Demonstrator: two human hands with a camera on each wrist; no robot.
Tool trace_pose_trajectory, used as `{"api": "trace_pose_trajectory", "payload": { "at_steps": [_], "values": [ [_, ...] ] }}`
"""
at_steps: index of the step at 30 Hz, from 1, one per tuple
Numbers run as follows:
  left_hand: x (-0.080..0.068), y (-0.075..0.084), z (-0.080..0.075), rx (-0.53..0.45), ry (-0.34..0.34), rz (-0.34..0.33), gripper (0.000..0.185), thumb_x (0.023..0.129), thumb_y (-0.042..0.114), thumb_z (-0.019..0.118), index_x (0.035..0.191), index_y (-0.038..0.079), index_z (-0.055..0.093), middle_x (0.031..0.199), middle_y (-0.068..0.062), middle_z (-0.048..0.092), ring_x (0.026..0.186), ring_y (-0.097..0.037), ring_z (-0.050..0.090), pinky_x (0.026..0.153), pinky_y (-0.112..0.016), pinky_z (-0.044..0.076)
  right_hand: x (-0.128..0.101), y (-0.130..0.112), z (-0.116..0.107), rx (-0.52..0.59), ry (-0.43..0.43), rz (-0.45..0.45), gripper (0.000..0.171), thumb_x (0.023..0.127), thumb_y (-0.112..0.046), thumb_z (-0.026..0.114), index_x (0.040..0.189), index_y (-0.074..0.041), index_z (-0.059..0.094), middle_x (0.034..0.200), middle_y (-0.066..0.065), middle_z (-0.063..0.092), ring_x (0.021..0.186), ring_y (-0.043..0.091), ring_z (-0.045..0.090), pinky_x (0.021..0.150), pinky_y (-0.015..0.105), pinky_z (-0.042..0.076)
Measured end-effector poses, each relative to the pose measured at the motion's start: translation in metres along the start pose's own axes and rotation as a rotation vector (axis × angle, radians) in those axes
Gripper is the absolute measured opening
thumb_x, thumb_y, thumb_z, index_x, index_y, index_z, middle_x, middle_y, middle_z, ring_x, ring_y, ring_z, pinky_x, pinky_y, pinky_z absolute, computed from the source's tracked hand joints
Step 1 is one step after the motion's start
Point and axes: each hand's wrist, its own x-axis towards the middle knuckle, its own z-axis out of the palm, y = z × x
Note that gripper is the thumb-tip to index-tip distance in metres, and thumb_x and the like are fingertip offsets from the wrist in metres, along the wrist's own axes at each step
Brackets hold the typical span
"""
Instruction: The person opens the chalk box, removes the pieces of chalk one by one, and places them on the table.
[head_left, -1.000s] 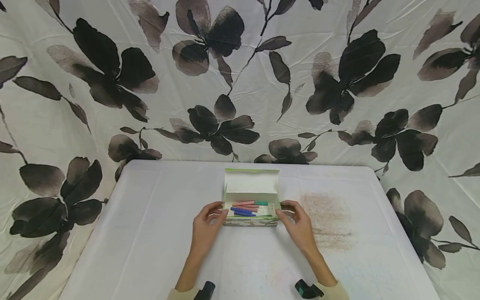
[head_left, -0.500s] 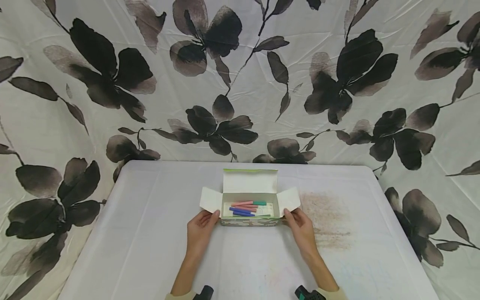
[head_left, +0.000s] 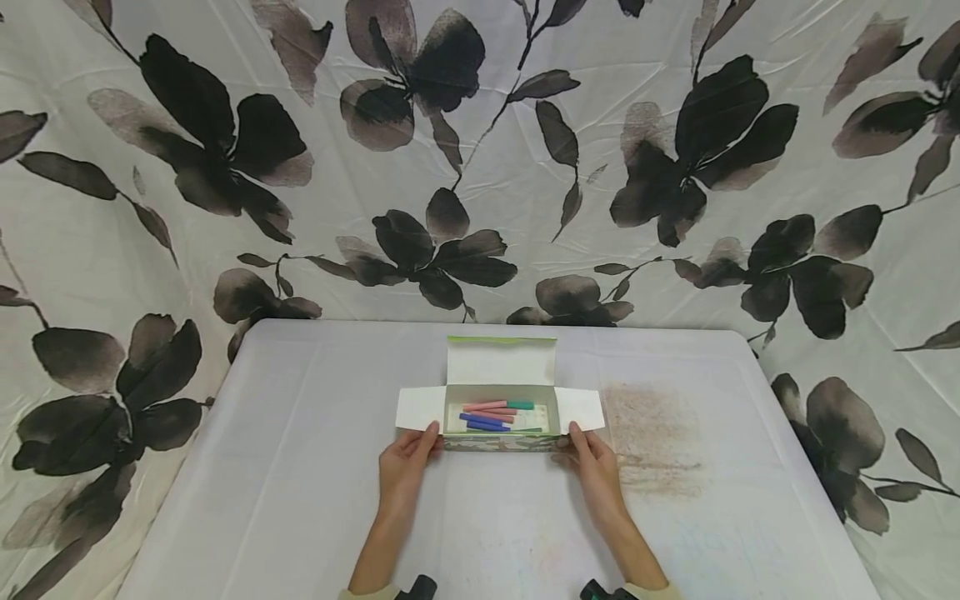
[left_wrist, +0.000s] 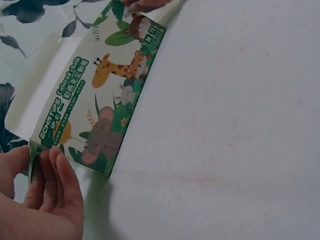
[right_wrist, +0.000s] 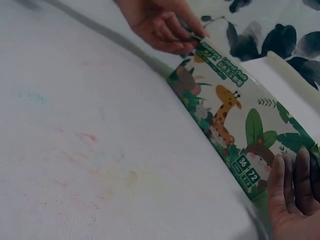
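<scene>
Left hand and right hand pinch the spread end flaps of an open green-and-white cardboard box of coloured chalk sticks on a white counter stretching wide before it, far edge behind.

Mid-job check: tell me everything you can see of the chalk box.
The chalk box looks like printed cardboard, pale inside, with animal artwork and the words "Colored chalk" in front. It appears to rest upright on the table, lid raised at the back, both side flaps spread outward. Pink, blue and green sticks lie inside. The left hand and right hand hold its near corners.
</scene>
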Motion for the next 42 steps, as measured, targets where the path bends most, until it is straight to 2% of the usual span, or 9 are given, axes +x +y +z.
{"api": "trace_pose_trajectory", "payload": {
  "at_steps": [3,7,12,19,22,26,32,35,42],
  "values": [
    [-0.001,-0.001,0.001,-0.08,-0.02,-0.065,0.044,0.095,0.033,0.077,0.107,-0.008,0.065,0.092,-0.007,0.074,0.085,-0.012,0.07,0.086,-0.026,0.059,0.0,0.002,0.001,0.021,-0.019,0.038,0.051,0.107,-0.037,0.057,0.119,0.012,0.058,0.099,0.007,0.067,0.093,0.015,0.068,0.088,0.032,0.059],
    [-0.002,-0.002,0.001,-0.151,-0.051,-0.136,0.047,0.095,0.034,0.077,0.108,-0.009,0.064,0.094,-0.005,0.071,0.088,-0.012,0.07,0.088,-0.025,0.058,0.0,0.004,0.002,0.048,-0.05,0.087,0.044,0.107,-0.04,0.057,0.106,0.004,0.062,0.095,0.007,0.068,0.091,0.015,0.069,0.085,0.032,0.06],
    [-0.001,-0.004,0.0,-0.164,-0.092,-0.18,0.055,0.096,0.038,0.075,0.115,-0.012,0.061,0.097,-0.008,0.069,0.091,-0.012,0.07,0.088,-0.024,0.058,0.0,0.003,0.002,0.072,-0.09,0.119,0.041,0.107,-0.04,0.056,0.092,-0.003,0.064,0.09,0.006,0.071,0.087,0.016,0.071,0.083,0.031,0.061],
    [-0.001,-0.002,0.002,-0.129,-0.081,-0.202,0.054,0.096,0.037,0.074,0.114,-0.012,0.061,0.094,-0.009,0.07,0.085,-0.011,0.071,0.083,-0.024,0.059,0.001,0.0,-0.001,0.056,-0.107,0.117,0.041,0.107,-0.038,0.058,0.09,-0.003,0.067,0.089,0.007,0.073,0.087,0.017,0.072,0.084,0.033,0.061],
    [-0.003,0.0,0.002,-0.039,-0.047,-0.165,0.054,0.094,0.041,0.076,0.105,-0.011,0.066,0.088,-0.008,0.07,0.077,-0.012,0.07,0.075,-0.023,0.06,0.001,0.0,-0.001,0.036,-0.091,0.116,0.043,0.106,-0.04,0.058,0.09,-0.002,0.067,0.09,0.008,0.074,0.087,0.017,0.072,0.084,0.032,0.061],
    [-0.006,0.003,0.001,0.095,0.0,-0.057,0.051,0.094,0.043,0.076,0.093,-0.008,0.07,0.082,-0.009,0.071,0.07,-0.013,0.068,0.066,-0.022,0.059,0.001,-0.001,-0.001,0.007,-0.061,0.112,0.044,0.106,-0.042,0.059,0.091,-0.001,0.066,0.09,0.008,0.074,0.086,0.017,0.072,0.083,0.031,0.061],
    [-0.01,0.01,0.002,0.226,0.036,0.043,0.044,0.098,0.039,0.072,0.088,-0.004,0.073,0.079,-0.015,0.073,0.063,-0.015,0.067,0.057,-0.022,0.056,0.0,-0.003,-0.001,-0.026,-0.029,0.071,0.045,0.106,-0.04,0.059,0.095,0.003,0.067,0.091,0.01,0.073,0.088,0.017,0.073,0.083,0.032,0.061],
    [-0.012,0.016,0.003,0.261,0.032,0.075,0.042,0.099,0.037,0.071,0.088,-0.004,0.074,0.08,-0.017,0.074,0.062,-0.017,0.067,0.054,-0.022,0.055,-0.001,-0.004,-0.001,-0.03,-0.027,0.051,0.045,0.106,-0.04,0.059,0.095,0.004,0.066,0.092,0.011,0.073,0.089,0.018,0.073,0.084,0.033,0.061],
    [-0.012,0.029,0.007,0.255,0.009,0.145,0.034,0.1,0.027,0.07,0.093,-0.006,0.074,0.081,-0.018,0.073,0.066,-0.019,0.067,0.055,-0.019,0.054,-0.006,-0.008,-0.003,-0.1,-0.053,-0.006,0.049,0.108,-0.039,0.054,0.101,0.007,0.066,0.096,0.013,0.073,0.09,0.018,0.072,0.084,0.033,0.061]
  ]
}}
